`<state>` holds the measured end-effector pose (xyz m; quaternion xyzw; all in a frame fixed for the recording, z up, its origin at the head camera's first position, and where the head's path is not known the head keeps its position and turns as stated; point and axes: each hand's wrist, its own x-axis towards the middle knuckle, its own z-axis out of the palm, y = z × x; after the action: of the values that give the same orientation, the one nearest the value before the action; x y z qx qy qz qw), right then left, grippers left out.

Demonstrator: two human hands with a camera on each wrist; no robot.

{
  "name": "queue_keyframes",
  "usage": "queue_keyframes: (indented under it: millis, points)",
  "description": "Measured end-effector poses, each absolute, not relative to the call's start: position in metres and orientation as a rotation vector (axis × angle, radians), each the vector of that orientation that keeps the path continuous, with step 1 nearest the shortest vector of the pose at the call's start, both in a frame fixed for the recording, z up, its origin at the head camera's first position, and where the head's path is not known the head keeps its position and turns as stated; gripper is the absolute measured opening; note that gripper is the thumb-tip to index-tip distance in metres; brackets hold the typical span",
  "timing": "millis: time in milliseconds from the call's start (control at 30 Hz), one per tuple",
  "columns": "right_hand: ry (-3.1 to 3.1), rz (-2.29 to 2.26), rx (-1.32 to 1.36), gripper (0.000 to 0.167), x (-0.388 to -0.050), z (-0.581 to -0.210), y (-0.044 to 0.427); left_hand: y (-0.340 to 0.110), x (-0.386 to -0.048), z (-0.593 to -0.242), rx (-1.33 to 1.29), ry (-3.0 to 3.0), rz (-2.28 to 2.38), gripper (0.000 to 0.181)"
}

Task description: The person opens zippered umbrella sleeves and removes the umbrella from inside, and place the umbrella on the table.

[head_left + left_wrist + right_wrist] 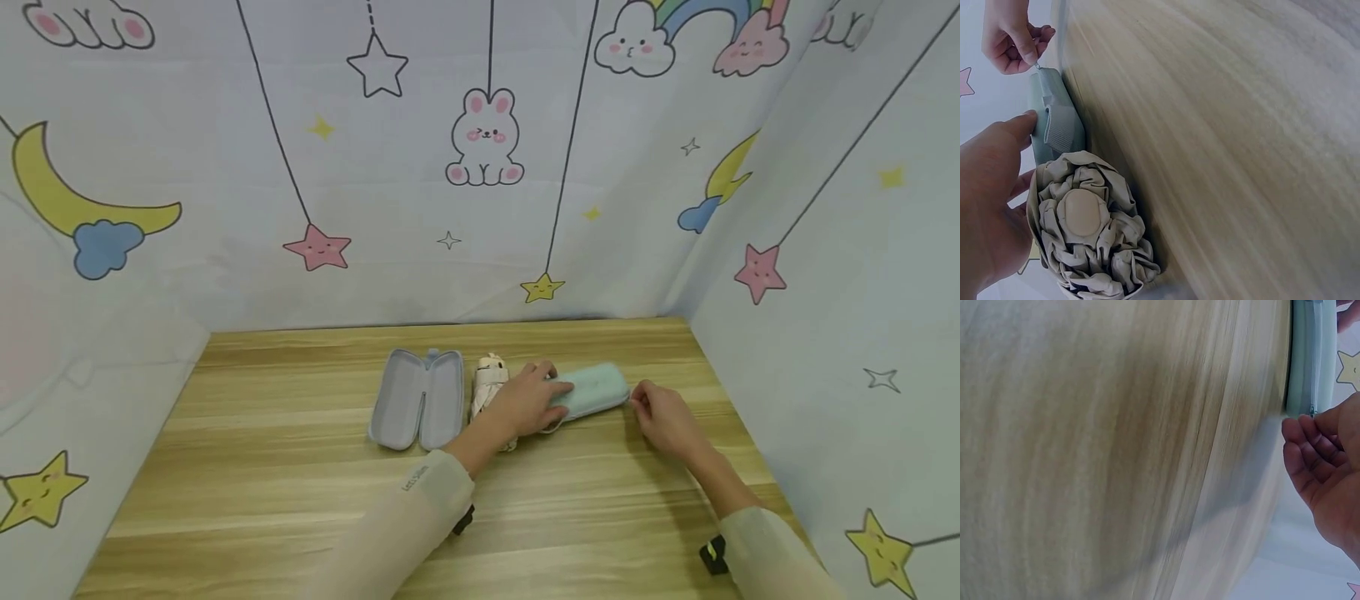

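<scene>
A mint-green zip case lies closed-looking on the table, right of the middle. My left hand grips its left end, with the thumb on one side in the left wrist view. At the case's right corner my right hand pinches the small zipper pull between thumb and forefinger. The zip runs along the side of the case, and a ribbed strap shows near the left hand. Under the left wrist, partly hidden, lies a folded beige umbrella.
Left of the umbrella an opened grey case lies flat with both halves up. The wooden table meets patterned cloth walls at the back and sides. Black wrist devices sit by the sleeves.
</scene>
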<state>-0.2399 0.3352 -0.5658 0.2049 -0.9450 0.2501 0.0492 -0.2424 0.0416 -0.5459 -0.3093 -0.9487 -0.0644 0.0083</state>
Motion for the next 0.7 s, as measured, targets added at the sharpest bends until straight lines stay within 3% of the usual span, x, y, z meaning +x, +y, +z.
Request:
queue_keyframes:
  millis: [700]
  points:
    - [-2.825, 0.775, 0.626, 0.005, -0.2321, -0.574, 0.3295, 0.0453, -0.2425, -0.5502, -0.907, -2.989, -0.167, 0.049]
